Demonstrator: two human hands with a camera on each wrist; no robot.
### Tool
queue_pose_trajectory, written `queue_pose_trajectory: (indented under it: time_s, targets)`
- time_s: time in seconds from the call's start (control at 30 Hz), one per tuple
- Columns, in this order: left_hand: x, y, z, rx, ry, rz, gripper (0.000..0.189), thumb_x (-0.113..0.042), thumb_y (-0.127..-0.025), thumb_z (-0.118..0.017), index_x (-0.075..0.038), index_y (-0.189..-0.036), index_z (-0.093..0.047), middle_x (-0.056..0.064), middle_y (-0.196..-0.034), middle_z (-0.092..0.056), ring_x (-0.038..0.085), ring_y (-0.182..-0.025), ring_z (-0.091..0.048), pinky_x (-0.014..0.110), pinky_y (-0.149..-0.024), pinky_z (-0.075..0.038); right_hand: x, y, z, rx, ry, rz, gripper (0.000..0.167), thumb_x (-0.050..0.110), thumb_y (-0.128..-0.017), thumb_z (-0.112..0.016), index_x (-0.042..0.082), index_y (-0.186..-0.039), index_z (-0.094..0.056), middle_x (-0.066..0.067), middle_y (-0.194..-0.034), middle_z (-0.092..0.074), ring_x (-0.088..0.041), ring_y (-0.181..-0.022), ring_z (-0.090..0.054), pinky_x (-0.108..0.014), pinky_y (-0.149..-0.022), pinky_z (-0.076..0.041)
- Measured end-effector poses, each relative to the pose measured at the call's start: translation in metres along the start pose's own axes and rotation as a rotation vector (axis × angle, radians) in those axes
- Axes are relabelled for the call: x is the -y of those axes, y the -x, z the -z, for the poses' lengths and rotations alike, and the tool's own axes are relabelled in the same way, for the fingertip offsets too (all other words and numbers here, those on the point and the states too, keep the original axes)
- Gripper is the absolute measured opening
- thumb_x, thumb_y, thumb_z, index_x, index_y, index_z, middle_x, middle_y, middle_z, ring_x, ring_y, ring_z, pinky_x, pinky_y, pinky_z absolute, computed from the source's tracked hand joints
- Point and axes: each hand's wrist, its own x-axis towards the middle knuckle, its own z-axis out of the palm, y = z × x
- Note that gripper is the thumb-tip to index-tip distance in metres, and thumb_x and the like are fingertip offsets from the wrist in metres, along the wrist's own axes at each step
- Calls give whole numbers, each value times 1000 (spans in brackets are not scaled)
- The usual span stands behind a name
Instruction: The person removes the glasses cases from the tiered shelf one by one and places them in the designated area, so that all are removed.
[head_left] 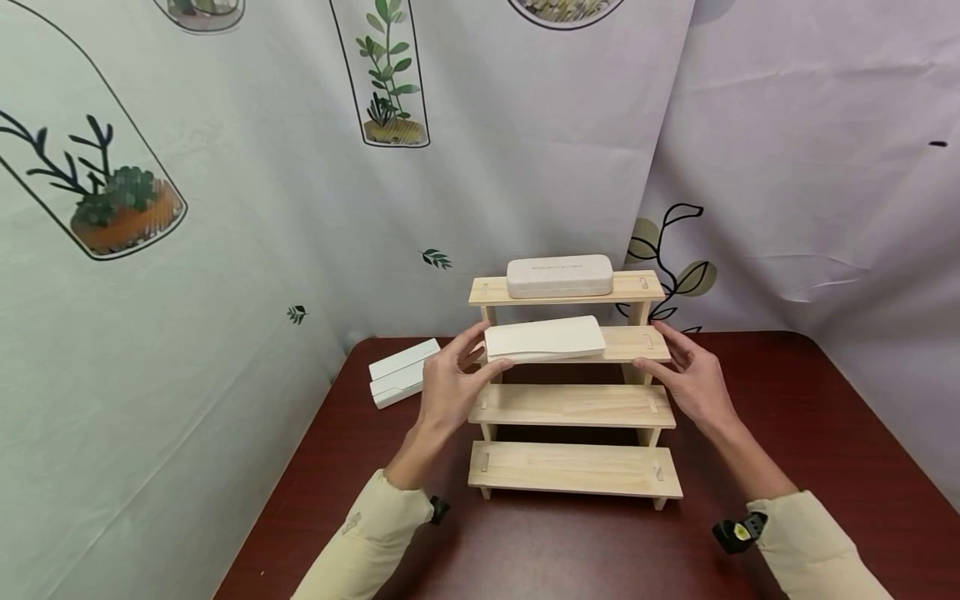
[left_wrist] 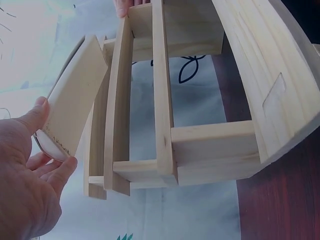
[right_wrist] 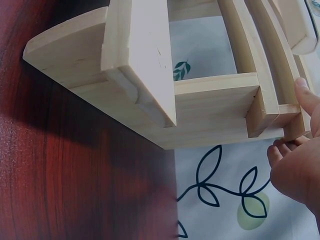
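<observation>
In the head view, my left hand (head_left: pixel 448 385) pinches the left end of a white glasses case (head_left: pixel 543 337) between thumb and fingers. The case lies lengthwise over the second plank from the top of a pale wooden four-step display stand (head_left: pixel 573 468). Seen from the left wrist, the same case (left_wrist: pixel 82 92) is tilted, its end between my thumb and fingertips. My right hand (head_left: pixel 699 385) grips the right end of that same plank, thumb at the front edge and fingers behind. The right wrist view shows the right hand (right_wrist: pixel 302 162) at the plank's end.
A rounded off-white glasses case (head_left: pixel 559 277) rests on the top plank. White cases or box parts (head_left: pixel 401 375) lie on the dark red table (head_left: pixel 787 433), left of the stand. Behind hangs a white cloth (head_left: pixel 525 183) printed with plants.
</observation>
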Motion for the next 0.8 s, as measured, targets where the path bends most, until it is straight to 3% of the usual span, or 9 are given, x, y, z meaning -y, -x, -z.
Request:
queue_pose_trajectory:
  time_s: [0.2, 0.33, 0.57, 0.67, 0.8]
  targets:
    - [1, 4, 8, -10, 14, -1, 60, -14, -82, -93, -4, -137, -70, 16, -128, -74, 29, -115, -74, 38, -95, -61, -2, 1, -1, 2, 17, 6, 79, 23, -97, -82, 5, -163, -42, -22, -161, -46, -39, -146, -46, -2, -98, -41]
    - [-1, 8, 15, -18, -6, 9, 59, -15, -83, -93, -9, -137, -71, 13, -128, -74, 25, -117, -73, 32, -97, -58, -3, 1, -1, 4, 15, 7, 79, 23, -97, -82, 4, -163, -42, -22, -160, -47, -38, -145, -47, -2, -96, -42]
    - [-1, 14, 27, -33, -25, 13, 59, -18, -83, -93, -10, -138, -71, 10, -131, -73, 23, -118, -72, 39, -98, -58, -3, 2, 1, 8, 31, -2, 80, 26, -98, -81, 7, -164, -40, -21, -161, -46, -41, -147, -45, -1, -96, -40]
    - [-2, 17, 33, -44, -31, 30, 59, -19, -83, -93, -13, -138, -71, 9, -131, -73, 24, -118, -72, 35, -98, -58, -3, 2, 1, 9, 27, 1, 80, 25, -98, -82, 7, -164, -40, -21, -162, -45, -40, -147, -44, -1, -96, -40]
    - [-2, 21, 41, -60, -23, 42, 59, -18, -84, -93, -14, -138, -71, 9, -133, -72, 25, -119, -72, 38, -97, -58, -3, 2, 1, 9, 16, 6, 80, 24, -97, -82, 6, -163, -41, -21, -161, -45, -39, -147, -44, -1, -98, -40]
